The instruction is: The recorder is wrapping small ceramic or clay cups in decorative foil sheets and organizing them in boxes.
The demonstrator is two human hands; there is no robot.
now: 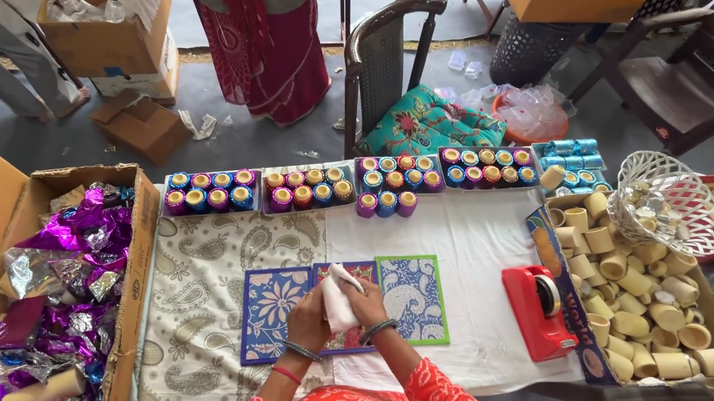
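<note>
My left hand [308,316] and my right hand [368,306] are together over the middle of three patterned tiles, both closed on a small white cloth [339,298]. Under them lies a tile with a red centre [336,339], mostly hidden. A blue-bordered tile [270,299] lies to its left and a green-bordered tile [414,296] to its right. All three rest on a pale paisley tablecloth [198,318].
Trays of coloured thread spools [208,190] line the far table edge. A red tape dispenser [537,310] and a box of cream tubes [635,299] stand right. A box of shiny foil [71,280] sits left. A white basket [668,202], chair [388,54] and a standing person [262,17] are beyond.
</note>
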